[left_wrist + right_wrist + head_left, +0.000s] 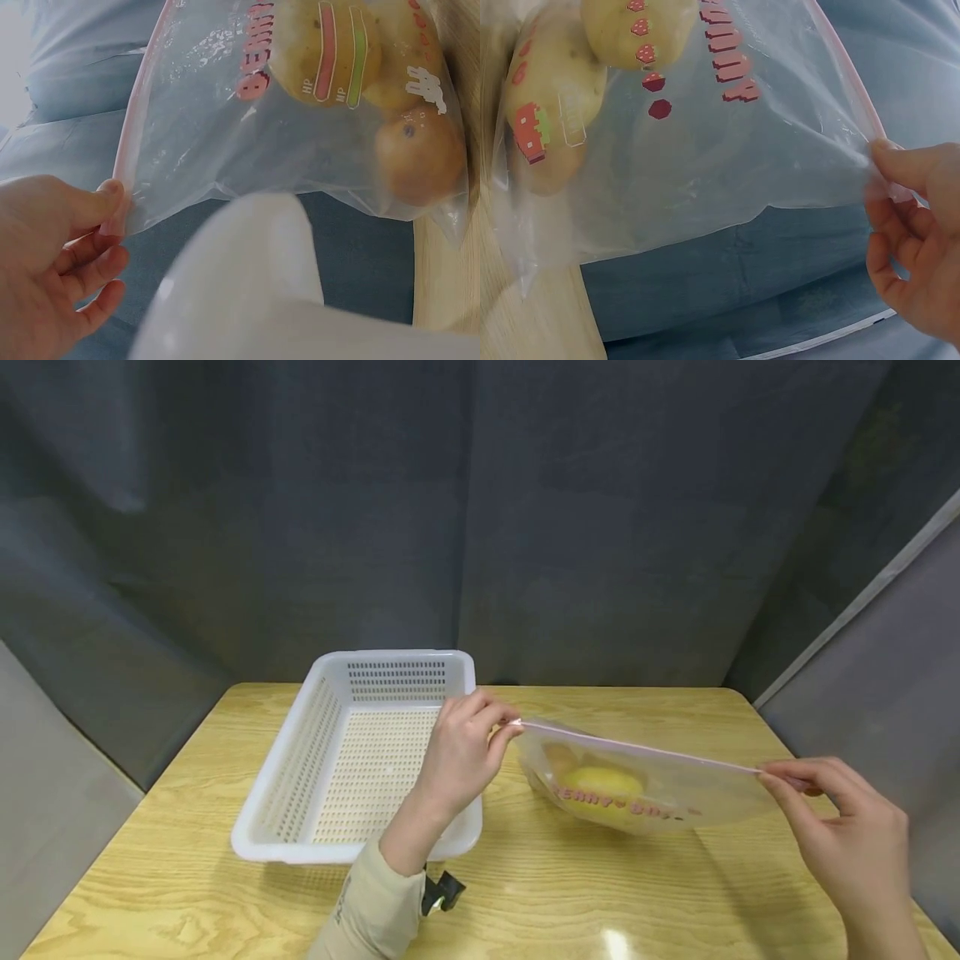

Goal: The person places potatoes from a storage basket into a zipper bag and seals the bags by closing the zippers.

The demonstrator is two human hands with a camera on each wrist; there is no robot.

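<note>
A clear zip bag (652, 777) with pink lettering hangs stretched between my two hands, its pink zip edge at the top. My left hand (468, 743) pinches that edge at the left corner, thumb against fingers. At the opposite corner, my right hand (851, 827) pinches the edge too. Inside the bag lie yellow, potato-like pieces (559, 90), low down near the table. A rounder, browner piece (420, 157) with a dark spot sits with them in the left wrist view. The bag's print partly covers the contents. The zip edge looks pressed flat in the head view.
A white perforated basket (251, 827) stands on the wooden table (150, 877), left of the bag and partly behind my left hand. Dark grey curtains (480, 510) rise behind the table. A small black object (446, 892) shows beside my left sleeve.
</note>
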